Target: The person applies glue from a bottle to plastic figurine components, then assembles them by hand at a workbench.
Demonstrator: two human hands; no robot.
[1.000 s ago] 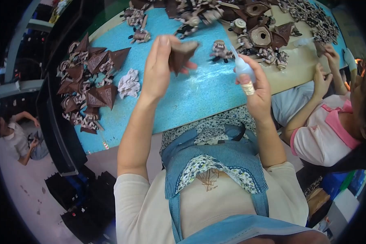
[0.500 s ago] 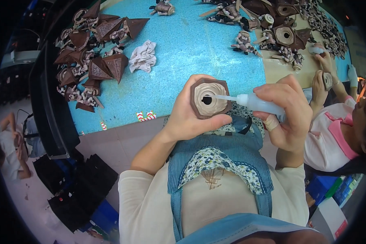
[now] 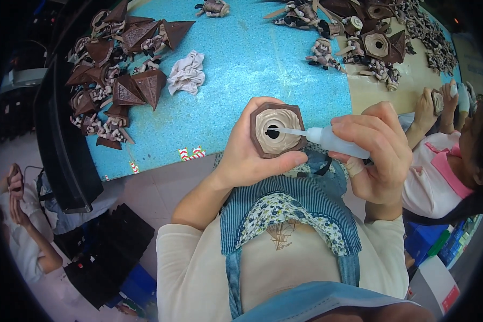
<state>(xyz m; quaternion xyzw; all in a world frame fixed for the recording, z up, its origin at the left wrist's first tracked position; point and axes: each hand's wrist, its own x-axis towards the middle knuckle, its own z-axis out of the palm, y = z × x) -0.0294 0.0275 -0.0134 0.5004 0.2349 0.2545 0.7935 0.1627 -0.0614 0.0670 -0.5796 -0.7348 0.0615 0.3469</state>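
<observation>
My left hand (image 3: 241, 153) is wrapped round a brown, many-sided piece (image 3: 290, 140) with a tan, wavy recessed face and a dark hole in its middle. That face is turned up toward me, above the near edge of the table. In my right hand (image 3: 378, 150) is a translucent squeeze bottle (image 3: 335, 142) with a long thin nozzle. The bottle lies nearly level, and its nozzle tip reaches over the rim of the dark hole. Whether anything flows from the tip is too small to tell.
Brown pointed pieces (image 3: 129, 90) and small figures pile up on the table's left. A crumpled white cloth (image 3: 187, 73) lies beside them on the blue tabletop (image 3: 252, 64). More figures (image 3: 323, 53) and brown parts cover the far right. A co-worker in a pink-collared shirt (image 3: 432, 185) sits at right.
My right hand has shifted slightly, bringing the nozzle a little lower along the hole. The left hand's hold is unchanged. The co-worker's hands have moved, and a person at far left has raised their hands.
</observation>
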